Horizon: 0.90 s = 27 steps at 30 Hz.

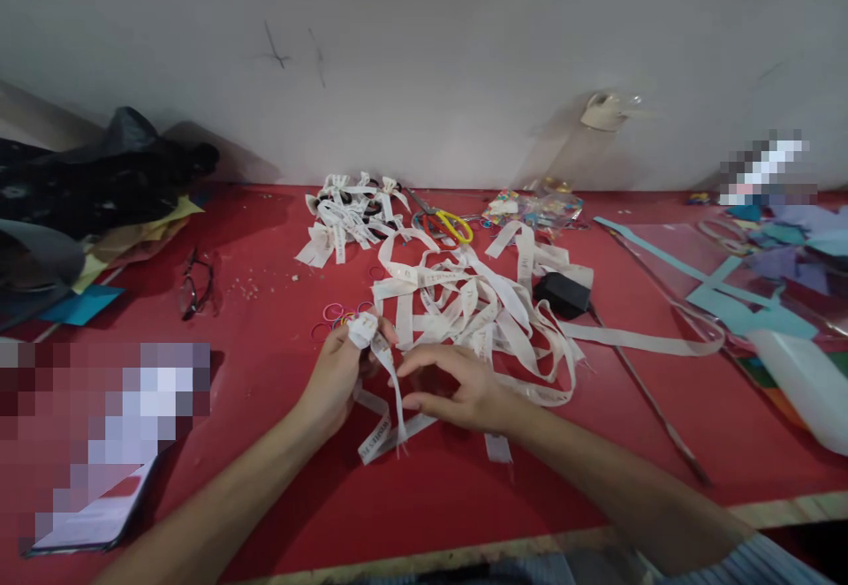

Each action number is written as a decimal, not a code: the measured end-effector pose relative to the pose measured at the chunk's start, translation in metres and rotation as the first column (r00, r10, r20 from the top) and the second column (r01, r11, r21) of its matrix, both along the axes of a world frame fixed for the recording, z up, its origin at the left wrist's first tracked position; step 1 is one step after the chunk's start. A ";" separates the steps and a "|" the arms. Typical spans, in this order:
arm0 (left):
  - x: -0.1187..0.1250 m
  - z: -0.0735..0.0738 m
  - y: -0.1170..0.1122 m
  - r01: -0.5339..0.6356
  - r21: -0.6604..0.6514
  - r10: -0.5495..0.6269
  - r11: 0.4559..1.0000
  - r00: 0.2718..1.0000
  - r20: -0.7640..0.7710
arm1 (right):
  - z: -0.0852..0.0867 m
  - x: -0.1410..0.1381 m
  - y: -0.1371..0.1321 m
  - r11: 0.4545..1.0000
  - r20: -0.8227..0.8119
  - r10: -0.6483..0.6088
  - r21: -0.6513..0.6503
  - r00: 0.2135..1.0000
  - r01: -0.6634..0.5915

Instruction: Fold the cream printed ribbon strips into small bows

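Note:
My left hand [337,373] is closed on a folded loop of white printed ribbon [363,329], held just above the red table [265,240]. The ribbon's tails hang down and trail across the table to the front. My right hand [457,386] rests beside it with fingers curled, pinching one tail of the same ribbon [397,430]. Just behind both hands lies a tangled heap of cut white ribbon strips [477,302]. A few small coloured elastic rings [335,313] lie close to my left hand.
Finished white ribbon bows [348,214] are piled at the back. Scissors with yellow and red handles [447,224], a small black box [562,293], a thin stick [653,404], eyeglasses [195,284], blue paper pieces [748,302], a white bottle [805,386] and dark cloth [99,170] surround the work spot.

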<state>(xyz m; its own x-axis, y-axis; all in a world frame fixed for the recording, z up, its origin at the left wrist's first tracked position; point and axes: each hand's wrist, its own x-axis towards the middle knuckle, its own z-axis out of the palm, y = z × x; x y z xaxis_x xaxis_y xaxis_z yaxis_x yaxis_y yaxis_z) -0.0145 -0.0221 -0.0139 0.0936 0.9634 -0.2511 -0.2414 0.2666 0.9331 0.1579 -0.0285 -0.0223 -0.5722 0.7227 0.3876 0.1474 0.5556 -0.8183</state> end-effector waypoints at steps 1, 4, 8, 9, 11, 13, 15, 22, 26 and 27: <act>0.001 -0.002 -0.001 0.007 0.000 -0.007 1.000 1.000 -0.014 | 0.000 -0.001 0.001 1.000 -0.028 0.015 -0.011 1.000 -0.016; 0.002 -0.007 -0.005 0.041 0.003 -0.041 0.999 0.999 -0.026 | 0.000 -0.001 0.006 0.998 -0.086 0.039 -0.046 0.996 -0.043; 0.001 -0.014 -0.008 0.088 0.015 -0.087 0.996 0.995 -0.058 | 0.003 0.003 0.009 0.984 -0.022 -0.079 -0.162 0.997 0.074; 0.000 -0.014 -0.008 0.096 0.035 -0.093 0.995 0.992 -0.085 | 0.004 0.004 0.008 0.979 -0.007 -0.091 -0.182 0.996 0.088; -0.001 -0.012 -0.008 0.147 0.083 -0.132 0.986 0.978 -0.164 | 0.006 0.005 0.006 0.975 -0.023 -0.084 -0.210 0.996 0.077; -0.001 -0.007 -0.007 0.237 0.167 -0.186 0.957 0.944 -0.273 | 0.007 0.006 0.004 0.968 -0.077 -0.070 -0.248 0.995 0.049; -0.002 -0.001 -0.006 0.334 0.277 -0.225 0.901 0.905 -0.360 | 0.005 0.007 0.003 0.959 -0.103 -0.090 -0.278 0.991 0.058; -0.006 0.001 -0.005 0.570 0.429 -0.123 0.701 0.689 -0.715 | 0.006 0.008 -0.004 0.953 -0.032 -0.243 0.178 0.969 0.245; -0.007 -0.005 -0.005 0.699 0.310 -0.220 0.645 0.558 -0.800 | 0.008 0.003 -0.007 0.870 0.089 -0.177 0.480 0.980 0.113; -0.007 -0.006 -0.005 0.711 0.284 -0.249 0.643 0.545 -0.801 | 0.007 0.003 -0.006 0.861 0.123 -0.132 0.505 0.984 0.053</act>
<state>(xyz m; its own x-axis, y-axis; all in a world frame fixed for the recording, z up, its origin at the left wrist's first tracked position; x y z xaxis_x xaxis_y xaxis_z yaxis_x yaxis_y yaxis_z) -0.0215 -0.0273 -0.0195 0.6243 0.7784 0.0664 0.4725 -0.4439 0.7614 0.1607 -0.0344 -0.0155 -0.5914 0.5080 0.6262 0.3155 0.8605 -0.4000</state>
